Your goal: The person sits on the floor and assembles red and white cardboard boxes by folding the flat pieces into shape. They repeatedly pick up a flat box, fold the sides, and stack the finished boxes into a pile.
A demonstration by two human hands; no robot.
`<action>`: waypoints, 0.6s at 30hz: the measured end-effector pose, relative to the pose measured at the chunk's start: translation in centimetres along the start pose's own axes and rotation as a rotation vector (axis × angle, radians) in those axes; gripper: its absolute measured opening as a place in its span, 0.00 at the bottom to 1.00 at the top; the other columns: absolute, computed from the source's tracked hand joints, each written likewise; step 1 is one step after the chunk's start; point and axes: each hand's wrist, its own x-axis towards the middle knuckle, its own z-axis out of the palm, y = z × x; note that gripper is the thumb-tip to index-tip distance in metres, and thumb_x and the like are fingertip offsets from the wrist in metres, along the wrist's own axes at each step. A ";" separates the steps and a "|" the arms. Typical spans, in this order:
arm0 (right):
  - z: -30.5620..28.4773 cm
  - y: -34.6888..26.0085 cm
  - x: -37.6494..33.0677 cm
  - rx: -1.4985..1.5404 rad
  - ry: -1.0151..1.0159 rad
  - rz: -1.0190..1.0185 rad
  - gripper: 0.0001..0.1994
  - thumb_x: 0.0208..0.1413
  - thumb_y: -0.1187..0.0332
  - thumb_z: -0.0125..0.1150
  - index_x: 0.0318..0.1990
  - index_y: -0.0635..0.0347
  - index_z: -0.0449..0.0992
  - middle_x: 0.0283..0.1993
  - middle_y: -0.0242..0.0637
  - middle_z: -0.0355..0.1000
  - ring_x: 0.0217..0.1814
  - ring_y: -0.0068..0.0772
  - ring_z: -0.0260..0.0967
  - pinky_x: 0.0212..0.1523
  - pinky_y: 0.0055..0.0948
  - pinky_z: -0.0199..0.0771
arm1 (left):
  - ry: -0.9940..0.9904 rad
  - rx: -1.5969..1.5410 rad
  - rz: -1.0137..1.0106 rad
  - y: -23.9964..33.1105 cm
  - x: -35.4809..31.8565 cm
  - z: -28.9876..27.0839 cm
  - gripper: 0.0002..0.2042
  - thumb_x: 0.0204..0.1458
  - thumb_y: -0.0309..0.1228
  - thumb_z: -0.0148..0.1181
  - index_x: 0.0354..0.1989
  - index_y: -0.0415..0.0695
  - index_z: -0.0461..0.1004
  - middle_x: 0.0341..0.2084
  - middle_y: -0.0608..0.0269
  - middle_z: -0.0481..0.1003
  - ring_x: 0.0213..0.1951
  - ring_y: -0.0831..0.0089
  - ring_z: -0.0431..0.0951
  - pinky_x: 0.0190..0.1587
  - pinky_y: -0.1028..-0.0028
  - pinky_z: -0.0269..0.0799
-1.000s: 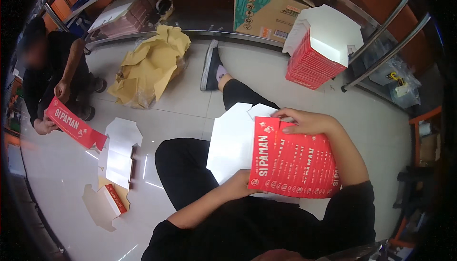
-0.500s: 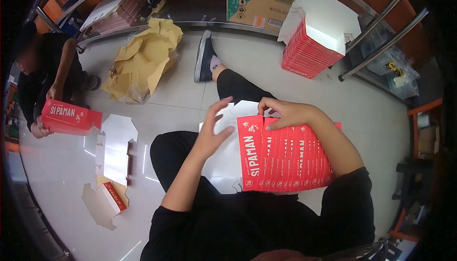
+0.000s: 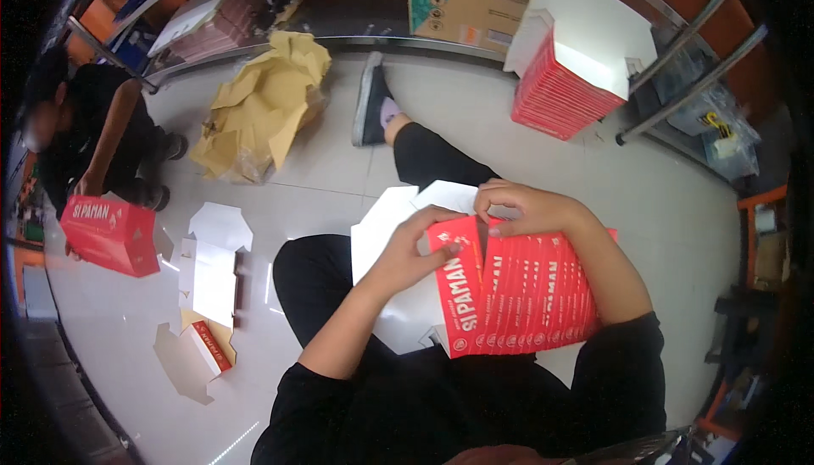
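A fanned stack of red folding cartons with white lettering lies across my lap, their white inner flaps spread to the left. My left hand grips the frontmost red carton at its upper left, thumb on the printed face and fingers behind. My right hand is curled over the stack's top edge, thumb and forefinger pinched at the second carton. A narrow gap separates the front carton from the others at the top. My right forearm rests along the stack's right side.
At the left, a co-worker holds a folded red box. Nearby lie an opened white carton and a smaller opened box. Crumpled brown paper is on the floor ahead. A tall carton stack stands beside metal shelf legs.
My left hand has moved right and closed on the front carton, which now stands slightly apart from the stack. The co-worker's red box has shifted and turned.
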 end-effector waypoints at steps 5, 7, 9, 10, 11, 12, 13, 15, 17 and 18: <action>0.0 0.4 0.0 -0.174 0.105 -0.045 0.16 0.38 0.69 0.62 0.36 0.59 0.65 0.36 0.39 0.58 0.42 0.39 0.56 0.47 0.31 0.57 | -0.015 0.169 0.142 1.1 1.1 0.3 0.15 0.41 0.28 0.59 0.39 0.41 0.70 0.36 0.57 0.71 0.40 0.66 0.71 0.45 0.71 0.65; 0.2 0.7 -0.9 -0.137 0.158 0.009 0.16 0.38 0.68 0.63 0.35 0.60 0.65 0.35 0.40 0.58 0.42 0.39 0.55 0.47 0.32 0.56 | -0.092 0.070 0.011 1.3 1.6 0.7 0.18 0.39 0.28 0.58 0.41 0.41 0.68 0.37 0.55 0.70 0.43 0.65 0.70 0.48 0.70 0.63; 0.1 0.8 -1.3 -0.112 0.173 -0.030 0.14 0.38 0.67 0.62 0.33 0.58 0.65 0.34 0.37 0.58 0.42 0.36 0.54 0.45 0.30 0.56 | -0.126 0.131 -0.009 2.7 2.1 0.7 0.16 0.38 0.28 0.57 0.40 0.40 0.68 0.35 0.54 0.70 0.41 0.63 0.71 0.45 0.70 0.65; 0.2 0.5 -1.5 -0.062 0.191 -0.013 0.14 0.38 0.68 0.62 0.31 0.58 0.64 0.34 0.36 0.58 0.41 0.35 0.54 0.45 0.28 0.55 | -0.157 0.135 -0.040 3.2 2.2 0.7 0.16 0.38 0.27 0.56 0.39 0.40 0.68 0.35 0.54 0.70 0.40 0.62 0.71 0.43 0.70 0.65; 0.3 0.0 -1.3 -0.014 0.200 0.011 0.13 0.38 0.68 0.62 0.30 0.58 0.64 0.34 0.35 0.57 0.40 0.33 0.54 0.44 0.26 0.54 | -0.136 0.159 -0.017 3.7 2.0 0.5 0.16 0.37 0.28 0.56 0.39 0.40 0.68 0.34 0.54 0.70 0.39 0.61 0.71 0.43 0.70 0.65; 0.4 -0.2 -1.2 0.005 0.193 0.013 0.13 0.38 0.69 0.62 0.29 0.58 0.63 0.33 0.34 0.58 0.40 0.32 0.54 0.43 0.25 0.54 | -0.121 0.177 0.001 4.0 1.8 0.6 0.16 0.37 0.28 0.56 0.39 0.40 0.68 0.34 0.54 0.70 0.39 0.61 0.72 0.42 0.69 0.66; 0.4 -0.4 -0.9 0.026 0.190 0.017 0.12 0.38 0.69 0.61 0.28 0.58 0.63 0.32 0.34 0.58 0.39 0.31 0.54 0.43 0.25 0.54 | -0.111 0.195 0.018 4.0 1.7 0.7 0.17 0.37 0.28 0.56 0.38 0.40 0.68 0.33 0.54 0.70 0.38 0.60 0.72 0.41 0.69 0.66; 0.6 -0.3 -0.6 0.037 0.211 0.011 0.11 0.38 0.70 0.61 0.26 0.58 0.63 0.31 0.34 0.58 0.39 0.31 0.54 0.42 0.24 0.54 | -0.083 0.232 0.051 3.3 1.8 0.8 0.17 0.35 0.30 0.57 0.38 0.40 0.68 0.33 0.54 0.71 0.37 0.58 0.72 0.41 0.68 0.66; 0.8 0.1 -0.7 0.017 0.257 -0.015 0.09 0.38 0.72 0.59 0.25 0.58 0.64 0.31 0.34 0.58 0.38 0.30 0.54 0.41 0.24 0.55 | -0.092 0.270 0.032 3.7 1.8 0.8 0.17 0.35 0.30 0.57 0.38 0.40 0.68 0.33 0.54 0.71 0.37 0.57 0.72 0.41 0.67 0.66; 0.8 0.0 -0.8 -0.007 0.275 -0.016 0.08 0.38 0.72 0.59 0.25 0.59 0.64 0.30 0.34 0.58 0.38 0.29 0.54 0.41 0.23 0.55 | -0.094 0.283 -0.020 3.8 1.9 0.8 0.18 0.34 0.31 0.58 0.38 0.39 0.69 0.34 0.53 0.72 0.38 0.57 0.72 0.40 0.66 0.66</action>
